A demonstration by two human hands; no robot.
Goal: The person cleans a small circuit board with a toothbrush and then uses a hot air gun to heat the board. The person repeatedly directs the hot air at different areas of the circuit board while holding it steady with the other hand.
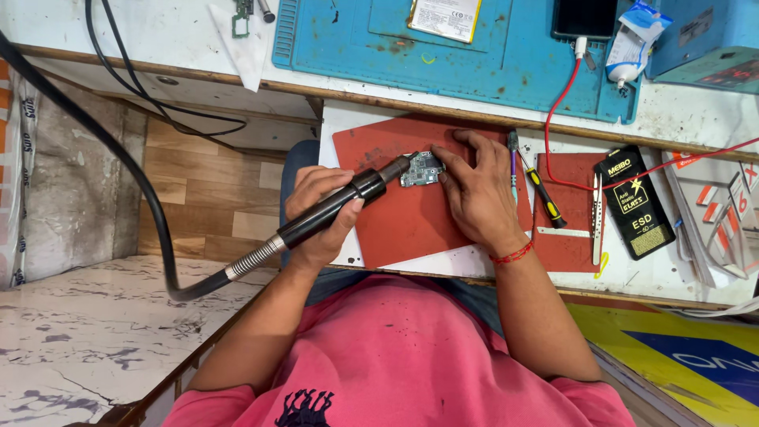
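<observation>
Glossy black plastic tool handle (332, 213), matt red mat (411, 221).

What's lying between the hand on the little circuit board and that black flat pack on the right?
In the head view, two screwdrivers and tweezers lie between the right hand on the board and the black pack, on a red mat.

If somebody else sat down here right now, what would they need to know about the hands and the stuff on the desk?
Left hand: gripping the black hot-air wand, with its nozzle aimed at the small circuit board; the hose trails off to the left.
Right hand: fingers pressed beside the board, holding it steady on the red mat.
Nearby: a yellow-handled screwdriver and tweezers lie to the right of the hand, with a black pouch further right; the blue work mat sits behind.
Done: the board is in place, with the nozzle at its left edge.
Left: I cannot tell whether any part has come loose yet.
</observation>
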